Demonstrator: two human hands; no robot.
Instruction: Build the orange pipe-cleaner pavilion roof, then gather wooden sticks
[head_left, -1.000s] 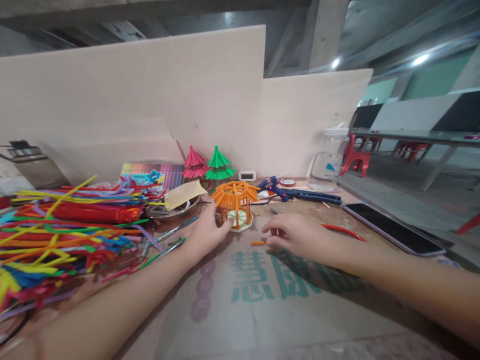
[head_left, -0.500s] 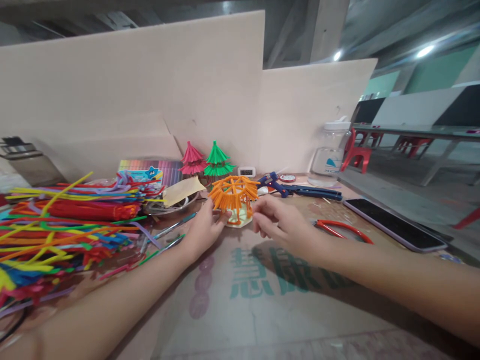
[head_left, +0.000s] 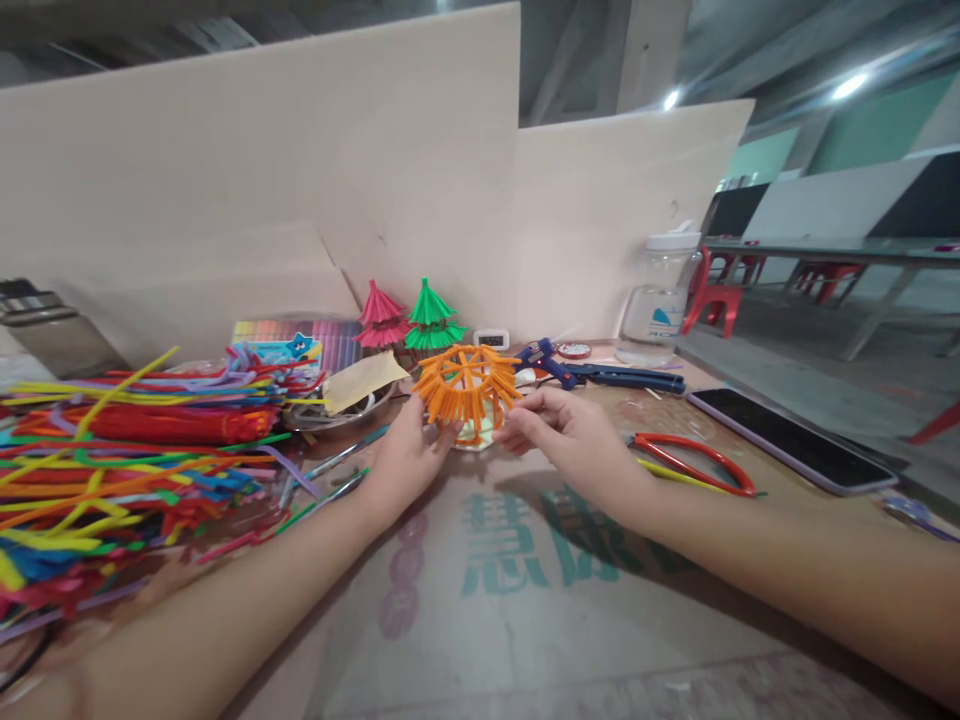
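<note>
A small orange pavilion model (head_left: 466, 385), made of pipe cleaners, stands on a pale base (head_left: 474, 438). Its roof is a ring of short orange pieces with an open, spoked centre, and thin posts show beneath it. My left hand (head_left: 409, 450) grips the left side, thumb under the roof edge. At the right side, my right hand (head_left: 551, 430) has its fingers bent and pinched together against the lower roof edge and a post. The fingertips partly cover that spot. Both forearms reach over the printed cardboard (head_left: 480, 620).
Bundled pipe cleaners (head_left: 135, 450) crowd the left. Behind stand pink (head_left: 384, 315) and green (head_left: 431, 315) trees, with a glue gun (head_left: 546, 362) and blue tool (head_left: 626, 377). Red-handled pliers (head_left: 697, 460), a phone (head_left: 791, 440) and a water bottle (head_left: 660, 300) are on the right.
My right hand has moved slightly left, its fingers now against the model's right side. My left hand keeps its hold. The view has shifted a little, showing more of the pliers.
</note>
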